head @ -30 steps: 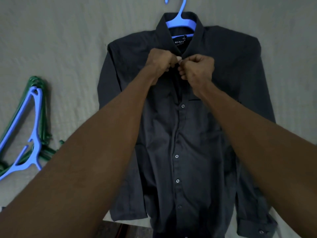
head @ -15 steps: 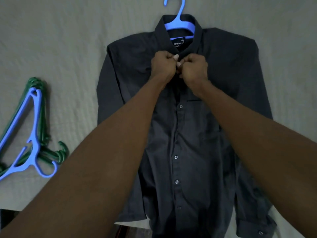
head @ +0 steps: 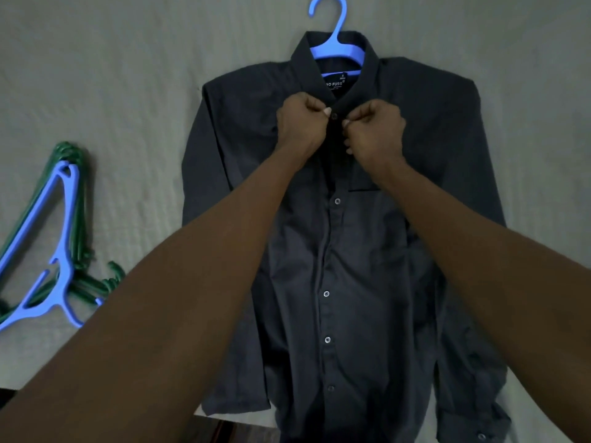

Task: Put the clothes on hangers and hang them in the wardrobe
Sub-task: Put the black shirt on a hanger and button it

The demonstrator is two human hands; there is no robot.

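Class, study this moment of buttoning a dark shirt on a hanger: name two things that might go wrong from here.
1. Both hands, left hand and right hand, pinch the placket beside the top button; a hard tug might strain it.
2. The dark shirt overhangs the bed's near edge; lifting by the blue hanger could let it drag.

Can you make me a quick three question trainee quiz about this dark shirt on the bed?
1. True or false: the blue plastic hanger already sits inside the dark button-up shirt.
2. What do the left hand and right hand pinch? A) a sleeve cuff B) the front placket near the collar C) the hem
3. Where does the pile of spare green and blue hangers lie?

Key: 1 true; 2 B; 3 left of the shirt, on the light bedsheet.
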